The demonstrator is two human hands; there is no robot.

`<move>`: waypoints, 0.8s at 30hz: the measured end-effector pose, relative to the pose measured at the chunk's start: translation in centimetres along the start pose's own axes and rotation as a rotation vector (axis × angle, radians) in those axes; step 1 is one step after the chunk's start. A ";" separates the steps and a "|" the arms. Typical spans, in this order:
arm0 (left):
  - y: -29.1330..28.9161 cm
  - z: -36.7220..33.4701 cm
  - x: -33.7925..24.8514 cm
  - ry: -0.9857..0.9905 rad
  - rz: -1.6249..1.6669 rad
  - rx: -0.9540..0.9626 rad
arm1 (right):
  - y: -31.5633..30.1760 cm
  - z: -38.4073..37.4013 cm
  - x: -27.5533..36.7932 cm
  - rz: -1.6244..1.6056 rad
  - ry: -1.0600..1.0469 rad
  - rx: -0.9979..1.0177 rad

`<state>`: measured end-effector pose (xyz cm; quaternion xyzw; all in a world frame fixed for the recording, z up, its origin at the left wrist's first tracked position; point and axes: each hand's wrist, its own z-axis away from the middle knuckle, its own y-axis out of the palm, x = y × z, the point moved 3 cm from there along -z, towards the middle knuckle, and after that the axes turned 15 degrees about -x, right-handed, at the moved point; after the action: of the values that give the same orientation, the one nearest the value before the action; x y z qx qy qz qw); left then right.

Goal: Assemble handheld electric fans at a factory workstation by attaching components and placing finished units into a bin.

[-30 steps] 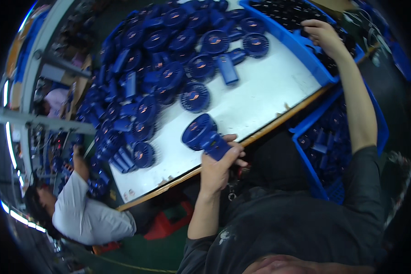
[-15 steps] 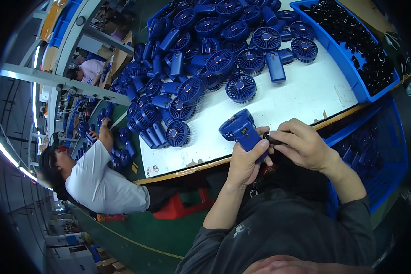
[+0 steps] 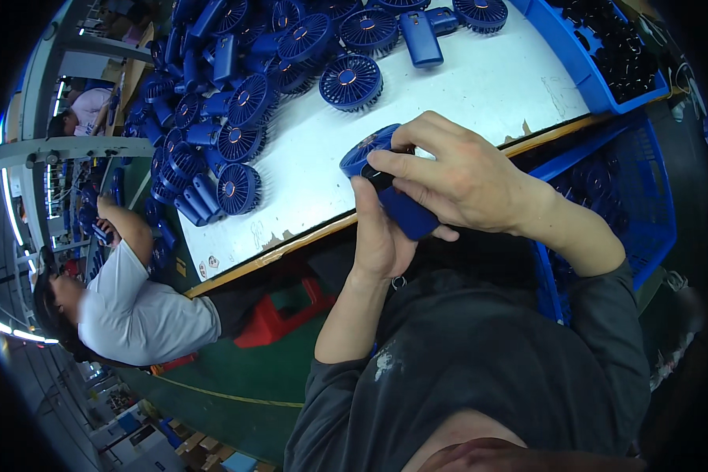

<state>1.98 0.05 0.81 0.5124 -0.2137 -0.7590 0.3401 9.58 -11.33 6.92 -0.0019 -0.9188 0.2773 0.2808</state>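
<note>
A blue handheld fan is held near the table's front edge, its round head tilted toward the far left. My left hand is closed around the handle from below, thumb up beside the neck. A small black plastic part lies against the neck, between fan head and handle. My right hand reaches over the fan with thumb and fingers pinched at that black part, covering some of the head. Whether the part is seated on the neck cannot be made out.
Many blue fans lie heaped on the white table. A blue tray of black parts stands at the right; below it is a blue crate with more fans. On the left, a person in a white shirt sits near a red stool.
The black part has moved from beside the handle to the fan's neck, with my right hand now over the fan. The fan has turned in my left hand. The whole view has shifted.
</note>
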 end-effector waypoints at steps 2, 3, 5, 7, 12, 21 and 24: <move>1.0 -0.5 -0.2 0.079 0.032 -0.136 | 0.3 0.2 0.4 0.054 0.016 0.004; 1.2 -0.6 -0.3 0.120 0.050 -0.205 | 0.3 0.5 0.7 0.100 0.021 0.012; 1.1 -0.8 0.0 0.100 0.095 -0.192 | 0.4 0.9 1.5 0.162 0.066 -0.017; -0.3 -1.6 1.4 0.114 -0.005 -0.258 | 0.8 2.2 2.0 0.183 0.148 -0.079; 4.5 0.1 -1.1 0.699 -1.275 0.162 | 1.0 7.3 0.2 -0.286 0.653 -0.369; -5.5 -6.7 -18.4 1.179 -2.037 -0.566 | -9.8 26.3 -6.9 0.054 1.106 -0.680; -7.4 -8.7 -20.8 0.985 -2.061 -0.456 | -13.6 35.8 -11.0 0.597 1.219 -0.570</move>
<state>12.89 20.57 5.64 0.6099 0.6006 -0.4157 -0.3073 2.35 -42.77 -16.47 -0.4789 -0.5963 0.0421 0.6429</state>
